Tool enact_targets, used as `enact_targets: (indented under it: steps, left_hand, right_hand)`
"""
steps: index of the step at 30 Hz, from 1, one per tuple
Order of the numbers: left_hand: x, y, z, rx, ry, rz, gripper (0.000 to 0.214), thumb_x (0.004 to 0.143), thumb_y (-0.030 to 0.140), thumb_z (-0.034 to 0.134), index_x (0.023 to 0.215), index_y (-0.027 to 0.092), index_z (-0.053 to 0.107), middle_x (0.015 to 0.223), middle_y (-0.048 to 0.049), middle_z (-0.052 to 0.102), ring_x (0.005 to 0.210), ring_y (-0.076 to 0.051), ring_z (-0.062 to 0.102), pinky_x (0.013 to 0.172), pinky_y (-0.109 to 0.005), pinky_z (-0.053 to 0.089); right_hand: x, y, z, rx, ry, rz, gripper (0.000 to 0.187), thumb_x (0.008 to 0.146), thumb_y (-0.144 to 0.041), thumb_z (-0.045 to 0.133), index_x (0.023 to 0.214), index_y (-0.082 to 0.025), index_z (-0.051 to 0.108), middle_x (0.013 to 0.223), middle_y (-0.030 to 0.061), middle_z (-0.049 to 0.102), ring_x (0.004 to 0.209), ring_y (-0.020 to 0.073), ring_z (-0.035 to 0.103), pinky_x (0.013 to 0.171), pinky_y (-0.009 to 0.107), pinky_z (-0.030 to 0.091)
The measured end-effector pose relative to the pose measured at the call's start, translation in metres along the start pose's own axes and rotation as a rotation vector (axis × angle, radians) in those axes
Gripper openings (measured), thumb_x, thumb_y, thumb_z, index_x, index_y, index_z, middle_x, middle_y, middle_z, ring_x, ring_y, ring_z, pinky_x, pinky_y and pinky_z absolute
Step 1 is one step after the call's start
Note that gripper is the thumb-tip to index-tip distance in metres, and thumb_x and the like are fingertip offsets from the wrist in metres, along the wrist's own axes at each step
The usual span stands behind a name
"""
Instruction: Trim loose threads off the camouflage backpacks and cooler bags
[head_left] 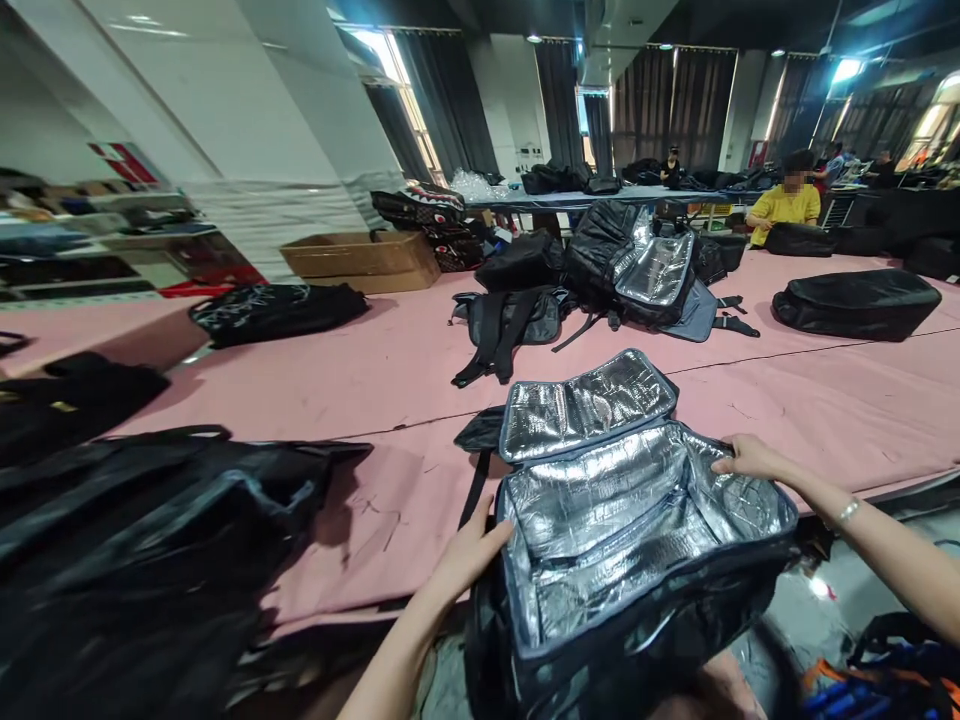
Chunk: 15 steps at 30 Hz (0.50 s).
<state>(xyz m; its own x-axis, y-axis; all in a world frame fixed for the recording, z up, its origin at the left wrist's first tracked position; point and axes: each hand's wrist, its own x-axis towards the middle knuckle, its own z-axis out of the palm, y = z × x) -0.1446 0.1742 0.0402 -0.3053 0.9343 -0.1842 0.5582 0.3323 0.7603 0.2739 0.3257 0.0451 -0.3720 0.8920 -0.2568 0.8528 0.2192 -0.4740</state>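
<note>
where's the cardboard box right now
In the head view, the cardboard box is left of centre at the far side of the pink table, just left of the patterned bags and beyond a black bag with white markings.

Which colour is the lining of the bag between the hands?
The lining is silver; see the head view.

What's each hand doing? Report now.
Left hand: closed, holding the silver-lined bag at its left edge.
Right hand: closed, holding the silver-lined bag's right edge.

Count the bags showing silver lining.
2: the near bag, between the left hand and right hand, and the far bag, farther back on the pink table. Others may be hidden.
</note>
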Motion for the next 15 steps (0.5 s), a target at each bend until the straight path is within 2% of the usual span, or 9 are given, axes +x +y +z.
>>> enact_targets:
  steps: [3,5,6,8,10,13,15]
  left_hand:
    - [-0.010,-0.002,0.001,-0.049,-0.115,-0.014,0.059,0.056,0.033,0.054,0.112,0.012,0.055,0.102,-0.0104,0.067,0.090,-0.029,0.063,0.074,-0.038,0.051]
    - [-0.017,0.003,-0.005,-0.142,-0.130,-0.010,0.059,0.055,0.030,0.051,0.111,0.010,0.056,0.096,-0.0095,0.069,0.081,-0.027,0.064,0.067,-0.036,0.052]
    - [-0.020,0.008,-0.012,-0.199,-0.100,0.006,0.060,0.055,0.029,0.051,0.112,0.010,0.055,0.096,-0.0092,0.069,0.080,-0.026,0.065,0.066,-0.035,0.053]
    - [-0.029,0.025,-0.029,-0.301,0.068,0.088,0.062,0.056,0.029,0.052,0.114,0.009,0.055,0.101,-0.0089,0.068,0.085,-0.025,0.064,0.070,-0.033,0.053]
    - [-0.039,0.052,-0.048,-0.343,0.331,0.251,0.062,0.056,0.029,0.054,0.115,0.010,0.055,0.111,-0.0074,0.064,0.097,-0.024,0.060,0.082,-0.033,0.051]
    - [-0.055,0.101,-0.073,-0.296,0.628,0.612,0.057,0.060,0.025,0.056,0.116,0.013,0.056,0.119,-0.0018,0.060,0.107,-0.021,0.056,0.098,-0.036,0.041]
    - [-0.060,0.128,-0.083,-0.230,0.797,0.845,0.058,0.061,0.020,0.056,0.118,0.013,0.054,0.119,-0.0004,0.060,0.109,-0.021,0.054,0.100,-0.038,0.039]
  right_hand:
    - [-0.024,-0.011,0.013,-0.036,0.111,-0.040,0.020,0.074,-0.033,0.055,0.081,-0.017,0.065,0.070,0.0031,0.067,0.068,0.0197,0.061,0.058,0.024,0.041]
    - [-0.034,-0.021,0.007,-0.010,0.254,-0.059,0.020,0.075,-0.030,0.053,0.085,-0.018,0.066,0.072,0.0032,0.068,0.070,0.0199,0.061,0.059,0.024,0.041]
    - [-0.037,-0.027,0.000,0.021,0.344,-0.068,0.021,0.075,-0.027,0.052,0.088,-0.019,0.066,0.076,0.0032,0.069,0.072,0.0199,0.062,0.060,0.024,0.042]
    - [-0.044,-0.039,-0.022,0.081,0.582,-0.115,0.023,0.076,-0.023,0.050,0.092,-0.020,0.066,0.082,0.0033,0.070,0.075,0.0197,0.063,0.061,0.024,0.043]
    - [-0.052,-0.053,-0.051,0.111,0.880,-0.193,0.023,0.076,-0.022,0.050,0.090,-0.018,0.067,0.081,0.0038,0.069,0.074,0.0192,0.062,0.062,0.024,0.044]
    - [-0.065,-0.073,-0.089,0.146,1.317,-0.317,0.020,0.076,-0.025,0.053,0.088,-0.015,0.066,0.075,0.0039,0.066,0.069,0.0169,0.061,0.065,0.025,0.045]
    - [-0.071,-0.084,-0.104,0.161,1.503,-0.384,0.020,0.077,-0.024,0.051,0.088,-0.014,0.064,0.075,0.0038,0.064,0.069,0.0155,0.059,0.068,0.026,0.046]
